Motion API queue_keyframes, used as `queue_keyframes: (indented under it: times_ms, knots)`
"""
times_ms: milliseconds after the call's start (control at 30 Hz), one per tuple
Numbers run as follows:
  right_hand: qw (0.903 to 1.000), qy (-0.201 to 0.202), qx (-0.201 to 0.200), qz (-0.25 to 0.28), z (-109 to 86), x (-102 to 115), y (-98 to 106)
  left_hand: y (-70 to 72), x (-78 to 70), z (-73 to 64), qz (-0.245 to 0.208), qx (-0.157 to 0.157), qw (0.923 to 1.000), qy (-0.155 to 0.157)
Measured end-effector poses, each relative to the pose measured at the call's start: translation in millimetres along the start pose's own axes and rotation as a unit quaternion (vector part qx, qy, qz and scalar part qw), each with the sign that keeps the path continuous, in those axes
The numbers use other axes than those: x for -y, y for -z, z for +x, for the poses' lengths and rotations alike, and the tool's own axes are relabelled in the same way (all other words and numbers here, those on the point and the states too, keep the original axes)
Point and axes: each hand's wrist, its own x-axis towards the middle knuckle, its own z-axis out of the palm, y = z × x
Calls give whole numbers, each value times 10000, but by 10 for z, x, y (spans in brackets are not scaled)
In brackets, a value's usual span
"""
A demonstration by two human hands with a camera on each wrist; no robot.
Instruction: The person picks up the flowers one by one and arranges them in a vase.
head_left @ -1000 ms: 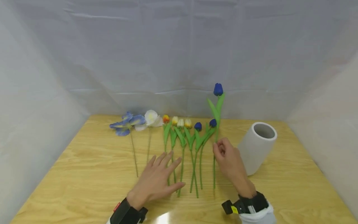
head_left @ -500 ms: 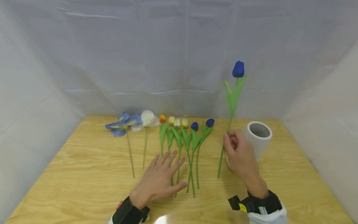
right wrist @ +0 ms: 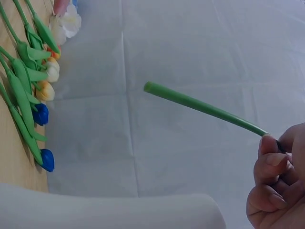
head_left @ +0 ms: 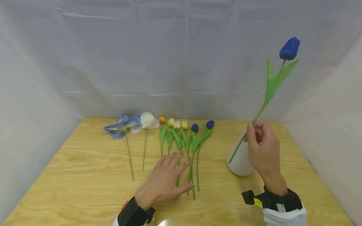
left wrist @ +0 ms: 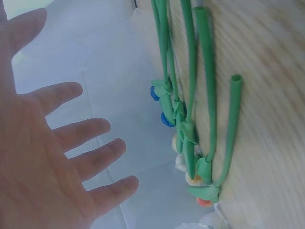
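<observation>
My right hand (head_left: 264,150) pinches the green stem of a blue tulip (head_left: 289,49) between thumb and fingers. The tulip leans to the right, bloom up, with its lower stem crossing in front of the white vase (head_left: 240,164) in the head view. In the right wrist view the cut stem end (right wrist: 148,87) points away from the fingers, above the vase (right wrist: 109,210). My left hand (head_left: 167,180) is spread, palm down, over the stems of the lying tulips. The left wrist view shows its straight fingers (left wrist: 95,131) holding nothing, apart from the stems (left wrist: 209,95).
On the wooden table (head_left: 85,188) lie two blue tulips (head_left: 210,124), several white-yellow tulips (head_left: 177,125) and an orange one (head_left: 162,121). Left of them lie a white flower (head_left: 147,120) and a blue-purple flower (head_left: 122,126) on thin stems. A pale sheet (head_left: 169,62) hangs behind.
My right hand has lifted the blue tulip from beside the others and carried it up and right to the vase, the bloom tilting right. My left hand has barely moved.
</observation>
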Motion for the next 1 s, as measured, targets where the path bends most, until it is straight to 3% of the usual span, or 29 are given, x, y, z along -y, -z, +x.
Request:
queue_keyframes:
  times_ms: [200,400,667,1000]
  knots:
    - [9990,38,-423,139,82,-53,107,9,-24,18,82,-100,9999,-47]
    - [9965,-40,-805,212,197,-123,247,4,-45,46,92,45,9999,-57]
    - [9875,-53,-1391,740,335,-179,435,-13,-77,85,93,51,9997,-210]
    - [9843,11,-1700,478,413,-274,645,-12,-105,110,43,17,9996,-288]
